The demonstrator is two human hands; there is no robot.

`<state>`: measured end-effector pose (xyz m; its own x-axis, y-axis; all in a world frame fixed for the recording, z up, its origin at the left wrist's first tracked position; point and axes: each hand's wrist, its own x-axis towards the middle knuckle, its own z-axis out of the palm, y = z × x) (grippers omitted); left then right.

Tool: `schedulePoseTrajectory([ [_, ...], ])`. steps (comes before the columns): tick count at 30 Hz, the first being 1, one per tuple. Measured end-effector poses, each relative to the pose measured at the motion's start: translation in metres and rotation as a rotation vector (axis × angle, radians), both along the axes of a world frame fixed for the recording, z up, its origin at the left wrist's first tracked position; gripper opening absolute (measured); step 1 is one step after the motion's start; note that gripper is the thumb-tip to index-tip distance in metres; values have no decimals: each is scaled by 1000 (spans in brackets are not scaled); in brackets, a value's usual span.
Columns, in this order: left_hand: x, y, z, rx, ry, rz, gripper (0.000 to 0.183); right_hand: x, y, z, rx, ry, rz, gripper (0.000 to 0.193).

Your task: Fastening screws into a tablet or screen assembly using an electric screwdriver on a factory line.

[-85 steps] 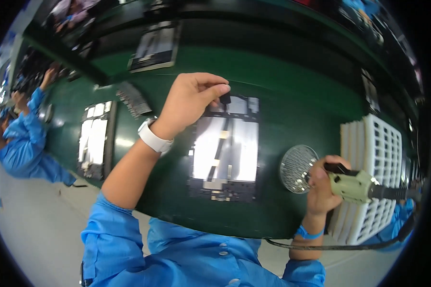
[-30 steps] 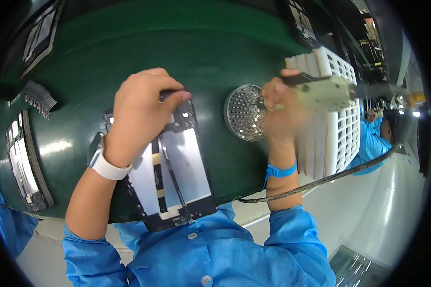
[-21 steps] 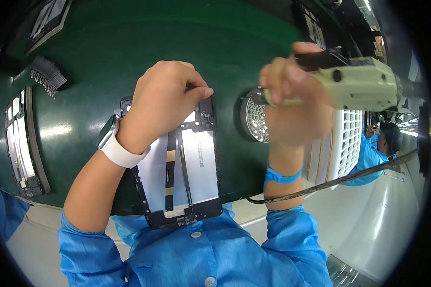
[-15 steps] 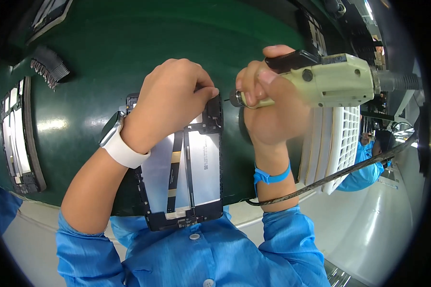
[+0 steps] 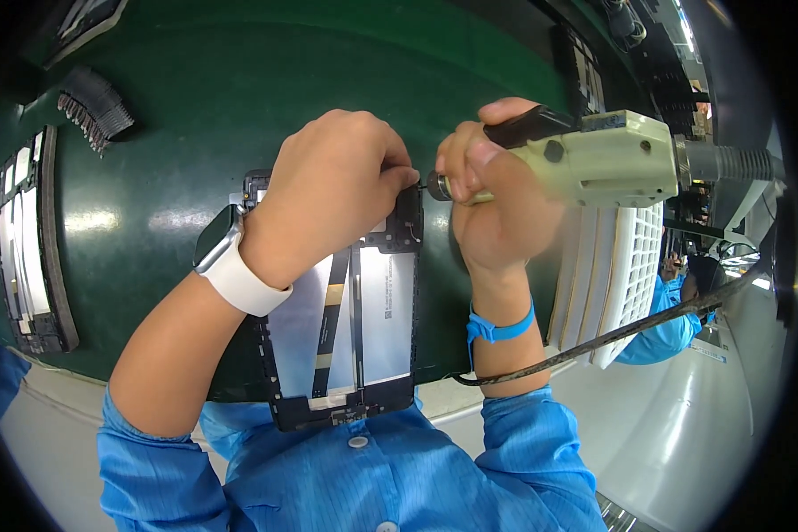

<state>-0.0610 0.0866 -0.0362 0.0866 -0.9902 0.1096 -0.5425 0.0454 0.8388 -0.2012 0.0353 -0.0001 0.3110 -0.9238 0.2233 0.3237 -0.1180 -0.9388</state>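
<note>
An opened tablet (image 5: 386, 293) with its battery and flat cables showing lies in front of me, its near end over the bench edge. My left hand (image 5: 341, 168) rests across the tablet's far part, thumb and finger pinched together at the far right corner. Whatever they pinch is too small to make out. My right hand (image 5: 510, 199) is wrapped round a pale green electric screwdriver (image 5: 603, 164) with a black lever. The screwdriver lies nearly level, and its thin bit points left, right beside my left fingertips. Palm and fingers hide the tablet's far left part.
On the green bench (image 5: 195, 80), tablet parts (image 5: 31, 248) lie at the left beside a bundle of dark strips (image 5: 97, 105). A white grid tray (image 5: 634, 275) stands at the right. A cable (image 5: 612, 330) crosses my right forearm. Another person's blue sleeve (image 5: 652, 328) shows beyond.
The screwdriver has shifted a little left in my right hand, bringing its bit up to my left fingertips. My left hand keeps its pinch at the corner.
</note>
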Motion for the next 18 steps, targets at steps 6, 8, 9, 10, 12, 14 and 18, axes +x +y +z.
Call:
schedulePoseTrajectory([
  [6,-2,-3,1,-7,-19,3,9,1,1,0,-70,117,-13,23],
  [8,-1,-3,3,-4,0,-7,10,-5,-2,0,-6,19,18,26],
  [9,0,-3,1,8,20,-4,10,-9,-4,1,-10,20,7,26],
  [10,1,-2,1,52,35,5,11,-14,-5,4,-41,-69,-11,27],
  [12,3,0,0,17,62,-27,9,-36,-12,14,-142,-129,-62,28],
  [14,2,-1,3,-7,63,-48,7,-62,-21,24,-218,-70,-185,27],
  [18,-2,-2,3,3,57,-47,7,-95,-36,5,-213,27,-376,25],
])
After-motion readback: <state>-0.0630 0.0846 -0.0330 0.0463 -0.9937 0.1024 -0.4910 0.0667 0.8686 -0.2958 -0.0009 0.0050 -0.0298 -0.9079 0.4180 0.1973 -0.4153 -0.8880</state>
